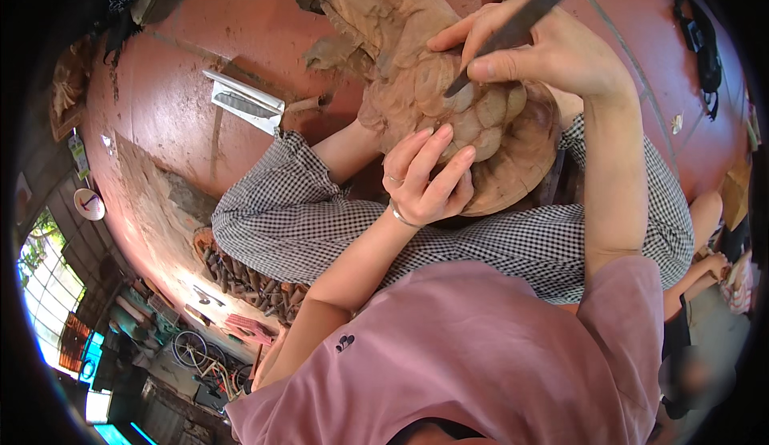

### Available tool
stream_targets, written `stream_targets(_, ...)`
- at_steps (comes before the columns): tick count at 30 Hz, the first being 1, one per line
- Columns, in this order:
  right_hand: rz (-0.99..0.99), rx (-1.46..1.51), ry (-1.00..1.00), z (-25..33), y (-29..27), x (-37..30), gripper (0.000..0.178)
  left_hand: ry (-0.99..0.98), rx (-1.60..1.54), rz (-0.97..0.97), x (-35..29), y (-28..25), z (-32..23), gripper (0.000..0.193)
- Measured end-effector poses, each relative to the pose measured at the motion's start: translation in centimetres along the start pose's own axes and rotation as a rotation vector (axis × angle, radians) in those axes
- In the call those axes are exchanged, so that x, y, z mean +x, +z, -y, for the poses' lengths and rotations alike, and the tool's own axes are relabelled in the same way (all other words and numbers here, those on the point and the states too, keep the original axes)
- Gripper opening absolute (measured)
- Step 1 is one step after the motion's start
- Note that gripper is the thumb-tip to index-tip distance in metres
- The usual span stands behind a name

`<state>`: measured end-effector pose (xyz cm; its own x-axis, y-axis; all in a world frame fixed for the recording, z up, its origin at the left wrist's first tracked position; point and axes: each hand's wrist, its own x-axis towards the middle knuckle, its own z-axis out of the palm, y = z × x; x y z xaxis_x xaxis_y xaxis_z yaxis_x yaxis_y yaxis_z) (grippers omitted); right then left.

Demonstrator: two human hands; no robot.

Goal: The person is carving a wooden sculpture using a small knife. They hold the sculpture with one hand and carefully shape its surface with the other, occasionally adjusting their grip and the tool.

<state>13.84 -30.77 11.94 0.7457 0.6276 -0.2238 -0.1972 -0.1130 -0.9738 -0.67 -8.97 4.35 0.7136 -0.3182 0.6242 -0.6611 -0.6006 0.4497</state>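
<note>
A brown wood carving (424,84) with rounded, clustered lumps rests between my bent legs. My right hand (553,48) is closed round a long, dark, flat metal carving tool (521,24), which slants down to a narrow tip on the lumps. Its outstretched index finger reaches the wood beside the tool. From the near side, my left hand (432,174) grips the carving with bent fingers, their tips just below the tool's tip. It wears a ring and a bracelet. The carving's lower edge is a smooth, round, flaring disc (521,173), partly behind my left hand.
On the reddish tiled floor (160,84), left of the carving, lies a white-and-silver wrapper (244,102). Many wooden-handled tools (264,289) lie beside my left leg. Black straps (703,52) are at the far right. Another person's foot (737,281) shows at the right edge.
</note>
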Motion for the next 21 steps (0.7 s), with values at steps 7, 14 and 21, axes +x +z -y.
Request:
stream_targets(7,-0.179,0.068,0.123,0.8,0.6,-0.2,0.015,-0.086,-0.026,-0.086,0.2,0.6,-0.3,0.040)
stream_targets(14,-0.154,-0.158,0.165,2.6,1.8,0.1,0.020,-0.032,-0.050,-0.048,0.4,0.2,0.1,0.046)
stream_targets(21,-0.199,-0.200,0.125,2.2,2.2,-0.1,0.022,-0.040,-0.059,-0.060,0.5,0.0,0.0,0.048)
